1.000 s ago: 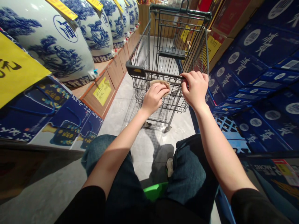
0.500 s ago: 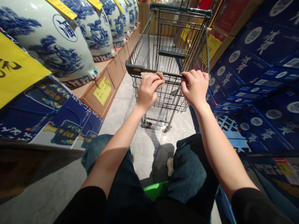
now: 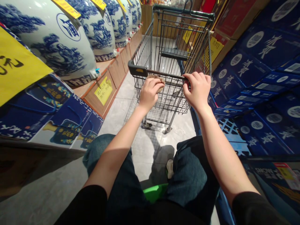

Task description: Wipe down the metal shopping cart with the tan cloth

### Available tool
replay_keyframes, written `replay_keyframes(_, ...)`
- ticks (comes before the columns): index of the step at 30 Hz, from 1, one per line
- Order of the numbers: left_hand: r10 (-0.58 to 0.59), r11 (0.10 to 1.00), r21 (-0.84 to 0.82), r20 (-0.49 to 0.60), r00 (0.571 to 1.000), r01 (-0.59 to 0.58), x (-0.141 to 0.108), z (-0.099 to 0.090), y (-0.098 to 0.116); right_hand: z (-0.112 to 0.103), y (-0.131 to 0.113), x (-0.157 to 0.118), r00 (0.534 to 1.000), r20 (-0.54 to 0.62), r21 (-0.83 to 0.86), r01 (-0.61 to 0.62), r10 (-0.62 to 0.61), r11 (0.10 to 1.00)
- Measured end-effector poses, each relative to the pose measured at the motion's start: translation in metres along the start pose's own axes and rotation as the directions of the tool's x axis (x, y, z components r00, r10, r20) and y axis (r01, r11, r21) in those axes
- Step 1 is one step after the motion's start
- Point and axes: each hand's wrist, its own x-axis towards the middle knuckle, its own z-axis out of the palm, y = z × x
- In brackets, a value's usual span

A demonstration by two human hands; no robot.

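A dark wire shopping cart [image 3: 161,104] stands in front of me, its near top rim level with my hands. My left hand [image 3: 150,92] is closed on a crumpled brownish cloth [image 3: 156,78] and presses it against that rim, left of the middle. Toward the right corner, my right hand [image 3: 198,89] grips the rim with its fingers curled over the top. The cart's dark flap [image 3: 174,54] and its far handlebar [image 3: 182,12] lie beyond my hands.
Large blue-and-white jars [image 3: 63,47] line a wooden ledge [image 3: 112,73] on the left, above blue gift bags [image 3: 65,125]. Stacked blue cartons [image 3: 248,68] rise on the right, near a light-blue plastic crate [image 3: 234,137]. Something green [image 3: 156,192] shows between my legs.
My left hand and the cloth have shifted slightly along the rim, and the cloth looks more bunched under the fingers. My right hand keeps its hold. The whole view has moved a little.
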Motion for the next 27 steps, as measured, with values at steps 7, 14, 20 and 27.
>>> replay_keyframes(7,0.003,0.996,-0.089,-0.101,0.995,-0.012,0.019,-0.017,-0.007,0.006,0.005,0.000,0.999,-0.024,-0.020,0.026,-0.026,0.999)
replay_keyframes(14,0.140,0.989,-0.065,0.064,0.988,-0.136,0.003,0.011,0.003,0.012,0.007,0.002,0.998,-0.070,0.025,0.014,-0.012,1.000)
replay_keyframes(20,0.228,0.973,-0.056,0.091,0.970,-0.223,0.004,0.010,0.027,0.010,0.004,-0.001,0.995,-0.095,0.038,0.020,-0.016,0.999)
replay_keyframes(27,0.110,0.994,0.006,0.075,0.991,-0.111,-0.010,0.026,0.019,0.008,0.001,-0.003,0.996,-0.082,0.057,0.023,-0.018,0.998)
